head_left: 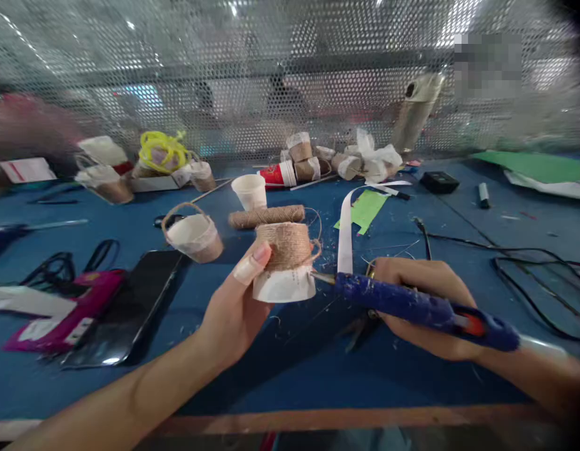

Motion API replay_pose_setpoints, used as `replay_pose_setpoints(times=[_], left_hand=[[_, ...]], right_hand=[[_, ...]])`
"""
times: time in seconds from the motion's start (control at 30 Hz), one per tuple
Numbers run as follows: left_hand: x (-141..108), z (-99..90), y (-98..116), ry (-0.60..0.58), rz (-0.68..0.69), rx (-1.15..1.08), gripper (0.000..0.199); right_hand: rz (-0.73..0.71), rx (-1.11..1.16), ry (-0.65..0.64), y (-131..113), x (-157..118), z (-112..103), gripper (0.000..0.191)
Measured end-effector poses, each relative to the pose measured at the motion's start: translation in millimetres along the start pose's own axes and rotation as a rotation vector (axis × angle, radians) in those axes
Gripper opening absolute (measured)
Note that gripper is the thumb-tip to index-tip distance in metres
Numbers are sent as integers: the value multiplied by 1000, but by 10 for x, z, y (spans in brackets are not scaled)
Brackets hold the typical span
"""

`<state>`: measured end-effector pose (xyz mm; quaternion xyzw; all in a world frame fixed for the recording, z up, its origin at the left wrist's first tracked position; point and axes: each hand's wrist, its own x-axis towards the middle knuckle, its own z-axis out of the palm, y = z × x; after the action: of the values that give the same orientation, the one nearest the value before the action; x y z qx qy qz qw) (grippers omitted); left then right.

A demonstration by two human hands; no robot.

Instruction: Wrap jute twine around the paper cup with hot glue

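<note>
My left hand (243, 300) is closed round a white paper cup (284, 285), held upside down, with brown twine (287, 245) wound round its upper part. A small loop of twine stands out at the cup's right side. In my right hand (426, 300) is a blue glue gun (403, 302), its metal tip pointing left at the lower edge of the twine. Scissors (362, 322) seem to hang below the same hand, blurred. Just behind the cup lies a roll of twine (266, 216).
Behind stand a white cup (250, 191) and a twine-handled cup (195, 237). A black phone (125, 307) and pink packet (71, 310) lie left. A white strip (345, 232), green paper (365, 210) and black cable (520, 250) are right. Several wrapped cups line the mesh screen (252, 81).
</note>
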<state>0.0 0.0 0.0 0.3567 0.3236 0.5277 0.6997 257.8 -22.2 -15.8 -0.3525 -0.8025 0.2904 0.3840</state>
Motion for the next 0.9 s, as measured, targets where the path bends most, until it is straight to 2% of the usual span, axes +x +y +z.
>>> replay_pose_setpoints(times=[0.27,0.5,0.73,0.9], left_hand=[[-66,-52,-50,-18,84,99,47],[-53,-72,-69,-10,116,182,55],[-42,-67,-59,-3,114,161,54],[-36,-77,-63,-8,103,175,53]], right_hand=[[8,2,-23,-7,-15,-39,22],[-44,-64,44,3,-23,31,29],[-22,-73,1,8,-4,7,23],[-96,-70,32,2,10,37,29]])
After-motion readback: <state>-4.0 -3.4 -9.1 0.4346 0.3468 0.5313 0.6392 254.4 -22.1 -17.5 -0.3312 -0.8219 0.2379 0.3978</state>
